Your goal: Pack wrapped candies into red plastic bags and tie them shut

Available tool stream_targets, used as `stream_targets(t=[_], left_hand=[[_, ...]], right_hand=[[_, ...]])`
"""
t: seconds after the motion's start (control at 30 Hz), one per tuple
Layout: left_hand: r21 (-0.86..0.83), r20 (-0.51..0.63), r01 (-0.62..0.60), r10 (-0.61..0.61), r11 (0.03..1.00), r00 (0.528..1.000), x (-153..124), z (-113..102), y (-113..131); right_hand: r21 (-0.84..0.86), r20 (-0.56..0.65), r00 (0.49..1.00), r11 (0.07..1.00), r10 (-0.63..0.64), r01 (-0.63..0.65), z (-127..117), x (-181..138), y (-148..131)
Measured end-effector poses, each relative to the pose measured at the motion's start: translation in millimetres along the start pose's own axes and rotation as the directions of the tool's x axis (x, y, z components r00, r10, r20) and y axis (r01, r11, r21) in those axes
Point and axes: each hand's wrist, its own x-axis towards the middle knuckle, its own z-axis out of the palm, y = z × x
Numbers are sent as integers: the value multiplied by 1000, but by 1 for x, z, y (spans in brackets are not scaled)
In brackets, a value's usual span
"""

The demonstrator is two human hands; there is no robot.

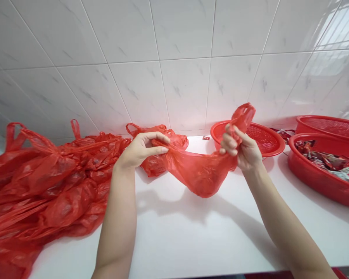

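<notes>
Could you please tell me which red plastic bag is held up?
The translucent red plastic bag stretched between the left hand and right hand; the other red bags lie on the flat white table.

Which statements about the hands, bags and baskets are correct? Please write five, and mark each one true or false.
1. The left hand and right hand hold the same red plastic bag. True.
2. That bag lies flat on the table. False: it hangs above the white table.
3. A pile of red bags lies on the person's left. True.
4. The front basket on the right contains small packets. True.
5. The wall behind is bare brick. False: it has pale tiles.
</notes>
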Motion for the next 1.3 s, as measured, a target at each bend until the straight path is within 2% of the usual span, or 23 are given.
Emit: stream_targets(t=[0.1,0.17,0.27,0.33,0.43,0.5,0.63,0.8,0.9,0.97,1.03,1.13,1.2,1.3], left_hand=[[61,-35,13,-11,998,999,5,8,-3],[21,-66,-24,25,999,998,6,11,-2],[-153,-123,-131,113,979,986,4,12,1],[-242,-173,-166,126,956,977,4,13,2],[-290,-242,-151,80,945,967,7,16,0],[-316,-259,-121,37,941,965,11,19,-3],[-434,-297,-73,-66,898,953,18,23,-10],[-417,-188,131,-226,899,956,23,26,-18],[-424,-194,132,-233,896,953,23,24,-21],[-419,-159,139,-224,897,962,22,22,-21],[-358,-52,199,-232,912,971,20,18,-20],[-223,93,295,-281,929,955,16,13,-19],[-168,102,318,-305,933,947,13,9,-17],[-111,2,285,-287,952,958,8,6,-13]], right_hand=[[-185,124,968,964,216,-191,-1,-3,2],[-188,171,944,950,281,-248,-1,-3,4],[-92,241,948,978,207,-190,0,-2,2],[-79,231,958,985,169,-155,1,-1,1],[-115,159,965,974,210,-193,4,2,6],[-89,161,962,974,222,-210,5,5,13],[38,180,973,987,146,-155,5,11,29],[-115,100,947,948,307,-295,4,16,47],[-80,46,961,960,271,-267,4,17,47],[-40,15,975,975,220,-220,3,18,44],[-12,-20,980,980,199,-199,2,19,43],[13,-52,976,977,213,-212,1,21,43],[22,-48,976,977,211,-211,3,20,42],[12,4,987,987,160,-160,9,15,36]])
